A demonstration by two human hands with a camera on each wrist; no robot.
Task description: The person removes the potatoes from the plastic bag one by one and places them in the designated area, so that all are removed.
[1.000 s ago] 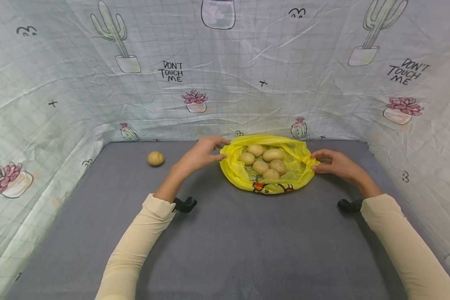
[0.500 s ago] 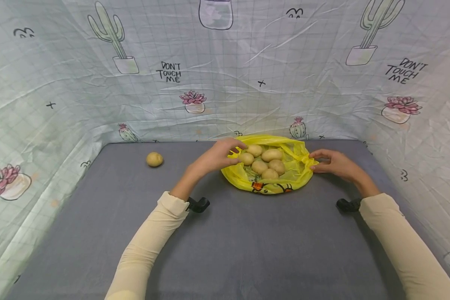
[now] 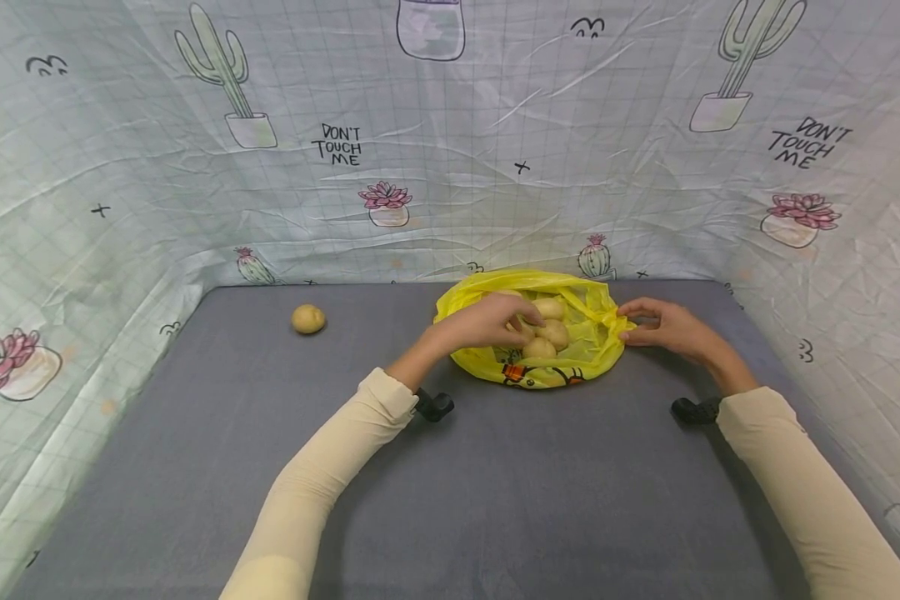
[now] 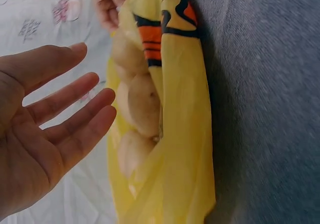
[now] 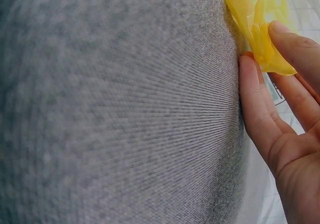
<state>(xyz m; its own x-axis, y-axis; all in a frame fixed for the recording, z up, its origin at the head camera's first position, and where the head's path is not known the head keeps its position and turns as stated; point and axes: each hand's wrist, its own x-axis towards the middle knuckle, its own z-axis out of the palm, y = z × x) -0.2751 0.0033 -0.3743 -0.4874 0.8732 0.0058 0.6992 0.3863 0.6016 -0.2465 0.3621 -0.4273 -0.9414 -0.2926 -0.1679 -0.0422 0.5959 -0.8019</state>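
Observation:
A yellow plastic bag (image 3: 603,362) with an orange and black print lies with its mouth wide, several potatoes (image 3: 552,335) inside. Over its left part reaches my left hand (image 3: 487,321), fingers loosely bent above the potatoes and hiding some of them. The left wrist view shows that hand's thumb and fingers (image 4: 85,134) apart with nothing between them, beside the bag wall (image 4: 187,114). On the other side, my right hand (image 3: 671,327) pinches the bag's gathered right edge (image 5: 267,38) between thumb and fingers.
A single potato (image 3: 308,319) rests near the back left of the grey table (image 3: 525,475). A pale cloth printed with cacti (image 3: 457,125) hangs behind and at both sides. Black wrist mounts (image 3: 435,406) stick out under both sleeves.
My left hand has moved right, from the bag's left edge to over the potatoes inside. The right hand keeps its pinch on the bag, and the lone potato stays put.

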